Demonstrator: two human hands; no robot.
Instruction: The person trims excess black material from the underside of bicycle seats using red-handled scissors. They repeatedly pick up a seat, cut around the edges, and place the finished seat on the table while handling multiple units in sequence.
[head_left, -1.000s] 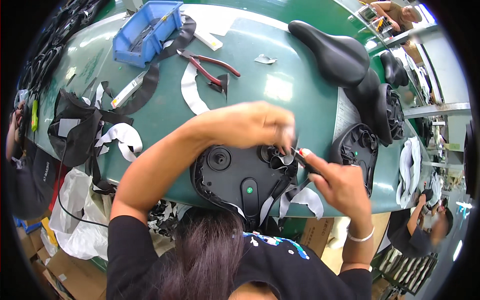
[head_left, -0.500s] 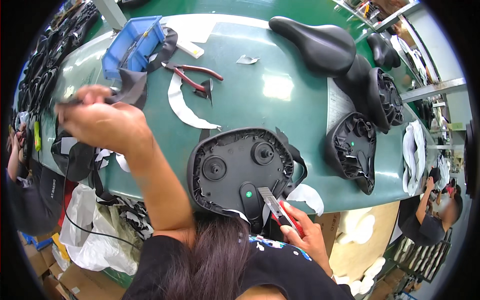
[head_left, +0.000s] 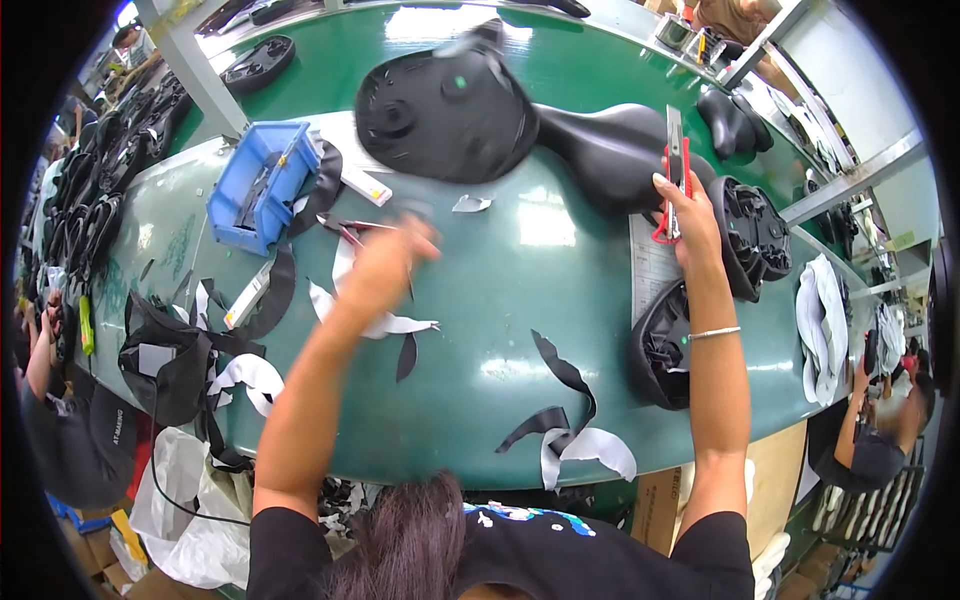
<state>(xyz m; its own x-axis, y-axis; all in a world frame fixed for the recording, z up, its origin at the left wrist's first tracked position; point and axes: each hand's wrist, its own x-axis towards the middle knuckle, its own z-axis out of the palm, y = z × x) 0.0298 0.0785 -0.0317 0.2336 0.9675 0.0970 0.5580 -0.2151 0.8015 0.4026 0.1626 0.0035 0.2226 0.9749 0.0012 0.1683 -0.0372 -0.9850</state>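
Over the green table [head_left: 470,400]: knife [head_left: 677,165] in the right hand [head_left: 693,215], left hand [head_left: 385,265] blurred

At the table's right side, the right hand is closed round the knife's red handle, its bare blade [head_left: 673,128] pointing away from the person. Beyond it, a smooth saddle [head_left: 605,150] lies top up. The left hand is over the pliers [head_left: 350,236] and partly hides them; whether it grips anything cannot be told.

On the far side, an upturned saddle [head_left: 440,115] shows its underside, smeared by blur, and overlaps the smooth saddle's nose in view. Whether it rests on the table or is off it cannot be told. To its left are a white box [head_left: 366,186] and a blue bin [head_left: 238,234] with dark pieces inside.

By the near edge, a black strip [head_left: 568,372] and a white strip [head_left: 606,452] lie together. Another saddle [head_left: 655,350] sits partly behind the right forearm. Farther right are white covers [head_left: 822,330]; at the left lies a black bag [head_left: 165,335].
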